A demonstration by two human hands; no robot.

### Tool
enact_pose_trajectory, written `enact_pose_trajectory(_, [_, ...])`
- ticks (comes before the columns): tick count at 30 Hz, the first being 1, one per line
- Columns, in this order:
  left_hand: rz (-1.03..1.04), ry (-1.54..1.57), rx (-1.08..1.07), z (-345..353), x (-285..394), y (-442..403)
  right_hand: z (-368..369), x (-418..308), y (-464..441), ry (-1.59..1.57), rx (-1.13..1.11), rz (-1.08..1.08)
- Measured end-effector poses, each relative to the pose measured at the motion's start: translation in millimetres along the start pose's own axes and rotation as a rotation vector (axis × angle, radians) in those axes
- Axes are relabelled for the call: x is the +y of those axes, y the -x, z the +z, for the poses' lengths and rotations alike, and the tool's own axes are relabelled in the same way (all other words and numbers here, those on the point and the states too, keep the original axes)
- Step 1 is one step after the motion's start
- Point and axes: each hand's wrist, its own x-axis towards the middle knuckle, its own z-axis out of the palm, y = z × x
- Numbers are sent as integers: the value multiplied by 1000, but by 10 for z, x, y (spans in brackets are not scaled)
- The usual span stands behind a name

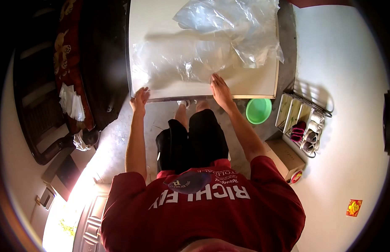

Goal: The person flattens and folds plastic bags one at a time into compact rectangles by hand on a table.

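A clear plastic bag (174, 56) lies spread across the near part of the pale tabletop (254, 86), its film wrinkled and shiny. My left hand (140, 100) is at the table's near left corner, fingers apart and slightly blurred, just below the plastic's left end. My right hand (220, 90) reaches over the near edge, its fingers stretched out and close together at the plastic's near border. Whether those fingertips press on the film or only touch it cannot be made out. More crumpled clear plastic bags (245, 25) are heaped at the far right of the table.
A green basin (258, 111) sits on the floor by the table's right corner. Beyond it are a shoe rack (302, 122) with several shoes and a cardboard box (285, 157). On the left, a dark wooden bench (39, 105) carries white plastic bags (72, 103).
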Motion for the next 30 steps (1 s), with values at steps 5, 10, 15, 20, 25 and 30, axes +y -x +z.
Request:
enact_pose_trajectory(5, [50, -48, 85, -199, -94, 139, -65, 160, 201, 17, -103, -32])
enact_pose_trajectory(10, [1050, -925, 557, 60, 80, 351, -350, -215, 119, -35, -166, 41])
enact_pose_trajectory(15, [1040, -1333, -137, 864, 141, 250, -299, -574, -193, 116, -121, 79])
enact_pose_trajectory(20, [1136, -1464, -252, 1192, -28, -104, 199, -594, -559, -17, -10, 58])
enact_pose_trajectory(25, [1136, -1468, 2, 968, 97, -478, 411, -156, -674, 216, 83, 161])
enact_pose_trajectory(30, [1084, -1504, 60, 845, 340, -712, 278, -63, -800, 187, 178, 202])
